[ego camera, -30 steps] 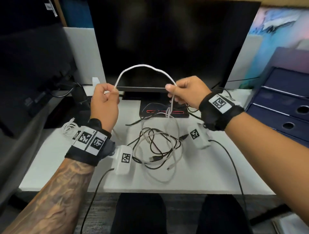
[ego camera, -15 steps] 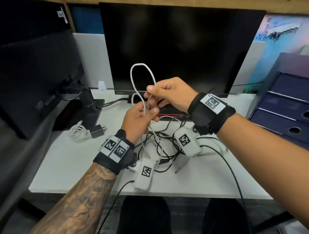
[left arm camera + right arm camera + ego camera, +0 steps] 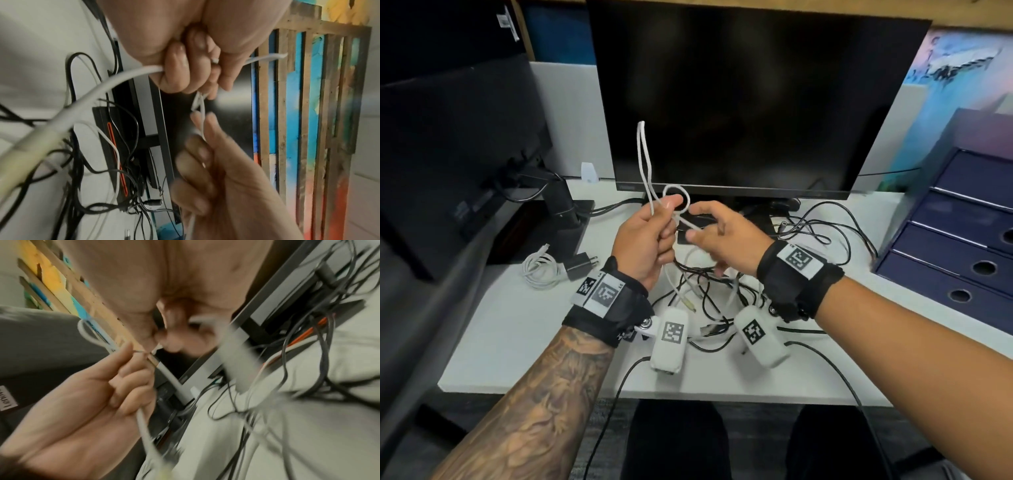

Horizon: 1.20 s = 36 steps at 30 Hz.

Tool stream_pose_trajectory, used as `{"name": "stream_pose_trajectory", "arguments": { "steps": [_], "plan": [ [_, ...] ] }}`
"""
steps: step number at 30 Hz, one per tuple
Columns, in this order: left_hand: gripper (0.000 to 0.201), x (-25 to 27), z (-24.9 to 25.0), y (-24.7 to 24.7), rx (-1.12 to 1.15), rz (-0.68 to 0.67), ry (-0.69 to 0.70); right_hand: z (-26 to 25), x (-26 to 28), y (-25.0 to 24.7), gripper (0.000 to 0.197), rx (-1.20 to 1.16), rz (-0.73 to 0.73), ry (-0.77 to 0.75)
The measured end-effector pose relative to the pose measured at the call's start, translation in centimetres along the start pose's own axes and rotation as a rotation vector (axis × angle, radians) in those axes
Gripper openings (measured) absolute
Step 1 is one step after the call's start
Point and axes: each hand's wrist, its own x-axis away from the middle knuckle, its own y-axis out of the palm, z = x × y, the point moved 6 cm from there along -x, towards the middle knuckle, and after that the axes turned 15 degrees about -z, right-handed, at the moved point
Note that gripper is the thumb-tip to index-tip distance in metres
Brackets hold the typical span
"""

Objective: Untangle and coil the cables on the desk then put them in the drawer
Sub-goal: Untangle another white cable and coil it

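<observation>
While the left hand grips the folded white cable in curled fingers above the desk, the right hand pinches its trailing strand between thumb and fingertips.

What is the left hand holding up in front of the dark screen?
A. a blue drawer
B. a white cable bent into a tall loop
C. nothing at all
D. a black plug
B: the left hand grips a white cable, whose folded loop stands up in front of the dark monitor.
</observation>
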Motion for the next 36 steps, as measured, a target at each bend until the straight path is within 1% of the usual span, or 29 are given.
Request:
{"name": "stream_pose_trajectory", "arguments": {
  "steps": [2, 3, 5, 7, 8, 9, 11, 12, 13, 14, 15, 16, 17, 18, 20, 22, 23, 25, 27, 28, 30, 32, 33, 36],
  "plan": [
    [0.020, 0.0, 0.2, -0.4, -0.046, 0.032, -0.023, 0.1, 0.5, -2.9, 0.019, 0.122, 0.233, -0.019],
    [0.017, 0.0, 0.1, -0.6, -0.028, 0.049, -0.038, 0.5, 0.9, -4.6, 0.011, 0.142, 0.342, -0.017],
    [0.013, -0.2, -0.2, -1.0, 0.056, 0.064, -0.067, 1.7, 1.9, -7.8, 0.010, 0.161, 0.509, 0.029],
    [0.018, -0.4, -0.5, -1.1, 0.147, 0.050, -0.088, 3.8, 3.0, -10.3, 0.012, 0.164, 0.597, 0.097],
    [0.022, -0.4, -0.7, -1.0, 0.182, 0.045, -0.090, 4.8, 3.5, -11.2, 0.012, 0.185, 0.613, 0.137],
    [0.023, -0.5, -0.8, -0.9, 0.201, 0.044, -0.084, 5.8, 3.9, -11.9, 0.011, 0.211, 0.609, 0.183],
    [0.018, -0.6, -0.9, -0.5, 0.166, 0.042, -0.065, 7.4, 4.2, -12.4, 0.008, 0.235, 0.565, 0.249],
    [0.017, -0.5, -0.9, -0.2, 0.124, 0.038, -0.062, 7.8, 4.2, -12.3, 0.012, 0.247, 0.554, 0.259],
    [0.017, -0.5, -1.0, 0.0, 0.085, 0.031, -0.061, 7.8, 4.4, -12.2, 0.019, 0.270, 0.566, 0.245],
    [0.017, -0.4, -1.2, 0.3, 0.053, 0.021, -0.061, 7.3, 4.6, -11.9, 0.026, 0.300, 0.602, 0.202],
    [0.019, -0.3, -1.3, 0.6, 0.024, 0.010, -0.065, 6.2, 4.9, -11.5, 0.031, 0.334, 0.645, 0.124],
    [0.020, -0.2, -1.5, 0.9, -0.005, -0.001, -0.076, 4.8, 5.2, -10.7, 0.034, 0.381, 0.670, 0.022],
    [0.021, 0.0, -1.7, 1.3, -0.040, -0.014, -0.089, 3.2, 5.3, -9.7, 0.037, 0.445, 0.661, -0.084],
    [0.021, 0.1, -1.8, 1.7, -0.079, -0.031, -0.097, 1.7, 5.3, -8.4, 0.040, 0.530, 0.616, -0.178],
    [0.020, 0.1, -2.0, 2.7, -0.147, -0.072, -0.095, -0.7, 4.9, -5.3, 0.044, 0.723, 0.468, -0.296],
    [0.019, -0.1, -1.8, 3.4, -0.203, -0.100, -0.067, -1.7, 3.9, -3.3, 0.042, 0.886, 0.340, -0.330],
    [0.019, -0.3, -1.7, 3.6, -0.236, -0.101, -0.049, -1.8, 3.4, -3.0, 0.037, 0.921, 0.305, -0.324],
    [0.019, -0.6, -1.2, 3.5, -0.290, -0.081, -0.017, -1.9, 2.9, -3.4, 0.025, 0.881, 0.280, -0.284],
    [0.018, -0.8, -0.8, 3.2, -0.321, -0.065, 0.001, -2.2, 3.0, -4.2, 0.013, 0.814, 0.297, -0.254],
    [0.019, -0.8, -0.6, 3.2, -0.343, -0.068, -0.001, -2.6, 3.2, -4.4, 0.010, 0.829, 0.320, -0.257],
    [0.028, -0.8, -0.6, 3.1, -0.411, -0.083, -0.034, -3.4, 3.5, -4.8, 0.009, 0.865, 0.362, -0.288],
    [0.038, -0.7, -0.9, 3.1, -0.419, -0.106, -0.088, -3.8, 3.6, -5.5, 0.009, 0.817, 0.399, -0.325],
    [0.040, -0.6, -1.1, 3.1, -0.362, -0.126, -0.111, -3.7, 3.5, -6.0, 0.010, 0.775, 0.411, -0.341],
    [0.035, -0.6, -1.2, 3.5, -0.022, -0.206, -0.148, -2.5, 2.8, -6.4, 0.017, 0.688, 0.396, -0.326]
  ]
}}
